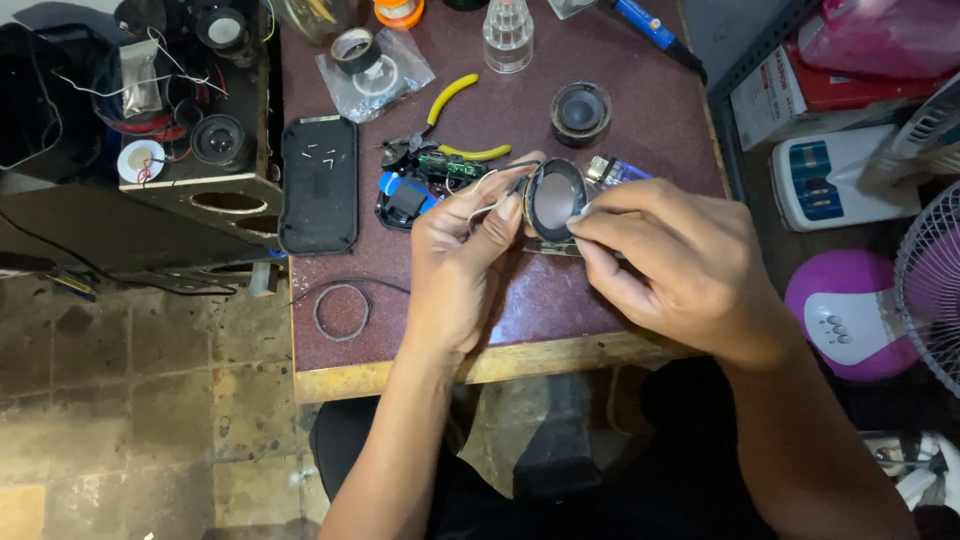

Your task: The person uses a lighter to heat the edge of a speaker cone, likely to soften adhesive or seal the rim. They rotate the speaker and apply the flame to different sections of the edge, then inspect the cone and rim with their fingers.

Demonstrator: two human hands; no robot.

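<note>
A: Small round speaker (555,200) held up on edge above the maroon table (620,300), face toward the camera, probably for a clear look at the cone.

B: Left hand (462,262) clamped on its left rim, white wires (487,190) trailing over the fingers.

A: Right hand (672,258) curled, fingertips pinching the right rim. Yellow-handled pliers (452,125) parked behind.
</note>
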